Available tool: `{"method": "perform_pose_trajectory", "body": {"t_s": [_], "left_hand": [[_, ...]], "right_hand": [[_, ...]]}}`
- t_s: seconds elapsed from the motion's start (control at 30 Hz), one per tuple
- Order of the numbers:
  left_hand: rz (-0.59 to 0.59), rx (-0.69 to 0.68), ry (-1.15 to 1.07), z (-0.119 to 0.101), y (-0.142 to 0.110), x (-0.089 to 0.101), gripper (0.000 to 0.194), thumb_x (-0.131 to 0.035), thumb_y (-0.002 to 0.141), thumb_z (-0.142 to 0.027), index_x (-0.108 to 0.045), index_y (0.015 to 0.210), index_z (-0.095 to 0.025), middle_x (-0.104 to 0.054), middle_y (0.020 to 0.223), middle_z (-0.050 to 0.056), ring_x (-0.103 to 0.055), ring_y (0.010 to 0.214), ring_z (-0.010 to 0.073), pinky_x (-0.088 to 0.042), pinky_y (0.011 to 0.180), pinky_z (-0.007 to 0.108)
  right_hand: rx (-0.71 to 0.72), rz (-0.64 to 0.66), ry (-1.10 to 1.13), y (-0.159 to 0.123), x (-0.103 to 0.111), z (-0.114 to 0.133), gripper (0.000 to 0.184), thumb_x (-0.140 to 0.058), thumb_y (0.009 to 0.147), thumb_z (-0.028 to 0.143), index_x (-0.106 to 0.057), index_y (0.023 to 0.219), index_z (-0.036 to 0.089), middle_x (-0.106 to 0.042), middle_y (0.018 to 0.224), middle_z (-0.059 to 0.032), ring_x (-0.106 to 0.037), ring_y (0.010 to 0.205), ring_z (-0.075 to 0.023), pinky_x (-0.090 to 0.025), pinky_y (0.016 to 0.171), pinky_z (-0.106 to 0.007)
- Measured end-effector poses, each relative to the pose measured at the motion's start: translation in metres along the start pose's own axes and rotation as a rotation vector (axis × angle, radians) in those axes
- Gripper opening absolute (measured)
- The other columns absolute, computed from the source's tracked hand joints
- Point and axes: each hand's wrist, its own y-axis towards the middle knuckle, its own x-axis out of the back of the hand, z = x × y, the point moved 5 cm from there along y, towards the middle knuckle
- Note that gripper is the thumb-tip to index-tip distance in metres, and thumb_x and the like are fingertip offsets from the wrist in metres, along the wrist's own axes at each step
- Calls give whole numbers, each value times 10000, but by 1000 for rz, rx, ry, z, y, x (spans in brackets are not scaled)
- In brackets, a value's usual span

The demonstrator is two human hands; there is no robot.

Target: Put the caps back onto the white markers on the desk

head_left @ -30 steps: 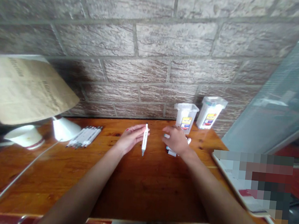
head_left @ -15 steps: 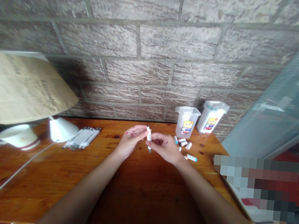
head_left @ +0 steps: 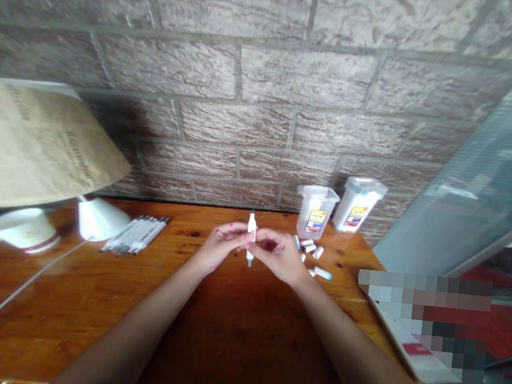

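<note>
Your left hand (head_left: 220,248) and right hand (head_left: 283,258) meet over the brown wooden table (head_left: 233,335), both closed narrowly on a slim white marker with dark ends (head_left: 253,219). It stands nearly upright between your fingertips. With both pinches near its middle, it could pivot or slip if one hand lets go before the other has a firm hold. If your fingers tug unevenly, it may drop.

Just beyond your right wrist lie small white cylindrical pieces with coloured ends (head_left: 323,273); a low sweep of that forearm could roll them. Off to your left, a side-by-side row of white markers (head_left: 136,236) might fan out if nudged.

The held marker bears a small dark print, partly covered and too small to read. Farther back, the open clear plastic container (head_left: 305,216) and the lidded clear plastic container (head_left: 346,207) carry yellow, blue and red labels; their brand isn't legible. The open one could tip if your knuckles catch its rim. The tan printed lampshade (head_left: 47,142) at far left has dark lettering, too blurred to read surely.
</note>
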Motion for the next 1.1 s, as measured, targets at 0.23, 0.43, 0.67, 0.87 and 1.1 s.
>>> {"method": "perform_pose_trajectory", "body": {"t_s": [0.23,0.43,0.67,0.87,1.1], "left_hand": [[-31,-4,-63,-2,0,-4,321,-859,681,-391,-790,899,-166,-674,734,19,-512,618,83,-381,579,206],[-56,47,-271,1,3,-6,307,-848,706,-381,-780,909,-160,-631,711,10,-477,566,59,-348,514,187],[-86,65,-290,5,5,-5,323,-862,687,-378,-770,892,-147,-619,724,1,-474,578,49,-362,523,174],[-66,44,-198,3,3,-9,322,-852,689,-397,-746,857,-144,-606,660,-10,-488,569,62,-364,540,189],[-23,-155,279,-2,-6,-22,334,-686,853,-458,-723,987,-154,-690,776,35,-582,640,117,-452,613,243]], "right_hand": [[-11,39,-52,0,5,0,221,-681,862,424,-775,923,234,-779,899,-25,-710,809,-189,-539,759,-298],[-114,-261,-50,8,47,6,334,-674,837,500,-747,765,181,-734,733,-23,-604,587,-125,-458,558,-243],[-228,-276,-51,10,60,-2,360,-707,779,526,-730,734,170,-711,715,-20,-522,521,-96,-380,468,-230],[-239,130,139,3,15,-6,392,-794,713,403,-713,1049,219,-749,854,-2,-594,617,-110,-426,521,-223],[-297,-83,281,8,35,-8,576,-845,667,364,-582,1164,240,-639,647,84,-413,431,-51,-287,408,-187]]}}
